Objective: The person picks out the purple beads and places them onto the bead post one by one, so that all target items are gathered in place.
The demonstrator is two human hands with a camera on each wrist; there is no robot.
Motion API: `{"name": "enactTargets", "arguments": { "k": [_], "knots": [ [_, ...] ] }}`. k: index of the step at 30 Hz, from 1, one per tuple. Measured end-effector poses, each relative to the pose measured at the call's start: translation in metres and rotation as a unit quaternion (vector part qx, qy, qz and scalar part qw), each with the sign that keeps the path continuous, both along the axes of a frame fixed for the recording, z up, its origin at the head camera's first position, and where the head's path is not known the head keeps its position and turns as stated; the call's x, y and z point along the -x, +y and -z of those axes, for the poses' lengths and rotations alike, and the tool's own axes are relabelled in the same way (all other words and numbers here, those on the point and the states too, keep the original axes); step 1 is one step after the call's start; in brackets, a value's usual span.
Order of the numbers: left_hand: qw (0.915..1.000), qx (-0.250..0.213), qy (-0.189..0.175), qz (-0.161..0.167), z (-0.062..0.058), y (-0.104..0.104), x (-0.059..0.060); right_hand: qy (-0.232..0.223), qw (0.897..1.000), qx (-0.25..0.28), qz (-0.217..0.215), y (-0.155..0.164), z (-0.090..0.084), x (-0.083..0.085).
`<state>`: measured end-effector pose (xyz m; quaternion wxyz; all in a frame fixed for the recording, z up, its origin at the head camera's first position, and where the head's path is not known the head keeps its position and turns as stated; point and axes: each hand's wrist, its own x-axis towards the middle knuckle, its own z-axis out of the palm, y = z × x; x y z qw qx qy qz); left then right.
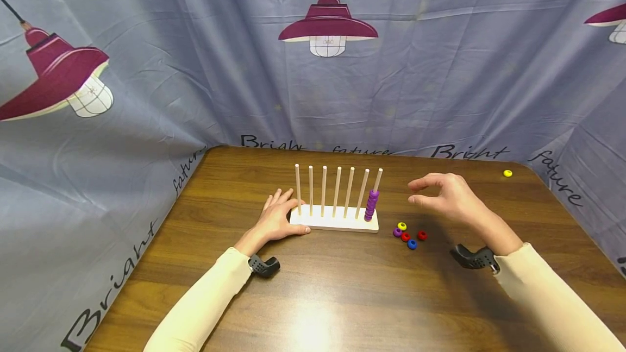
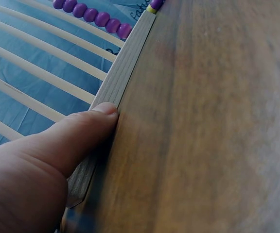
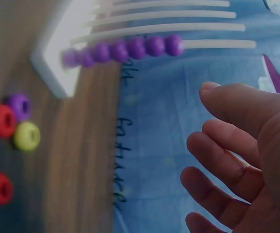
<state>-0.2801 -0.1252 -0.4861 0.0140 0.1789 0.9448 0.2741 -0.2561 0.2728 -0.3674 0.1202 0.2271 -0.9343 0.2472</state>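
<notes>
A white wooden base (image 1: 337, 225) with several upright pegs (image 1: 324, 190) stands mid-table; its rightmost peg carries a stack of purple beads (image 1: 372, 205), also seen in the right wrist view (image 3: 125, 50). My left hand (image 1: 279, 220) rests against the base's left end, thumb (image 2: 81, 133) pressed along its front edge (image 2: 123, 68). My right hand (image 1: 440, 194) hovers empty to the right of the pegs, fingers (image 3: 227, 160) loosely curled. Below it lie loose beads: yellow (image 1: 402, 226), purple (image 1: 397, 232), red (image 1: 405, 237), blue (image 1: 412, 244) and another red (image 1: 423, 235).
A lone yellow bead (image 1: 507, 173) lies near the table's far right corner. A blue cloth with lamp prints (image 1: 327, 26) hangs around the brown wooden table (image 1: 313, 297) on the back and both sides.
</notes>
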Motion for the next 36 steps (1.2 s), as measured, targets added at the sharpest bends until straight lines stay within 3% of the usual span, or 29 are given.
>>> {"name": "enactTargets", "arguments": {
  "k": [10, 21, 36],
  "knots": [
    [1.0000, 0.003, -0.001, 0.002, 0.001, 0.001, 0.001, -0.033, 0.999, 0.005, 0.006, 0.005, 0.041, -0.011],
    [1.0000, 0.002, -0.002, -0.001, 0.001, 0.000, 0.000, -0.037, 0.999, 0.014, 0.003, 0.008, 0.080, -0.018],
    [1.0000, 0.000, 0.000, 0.000, 0.001, 0.000, 0.001, -0.002, 1.000, 0.024, -0.015, 0.000, 0.108, -0.019]
  ]
}}
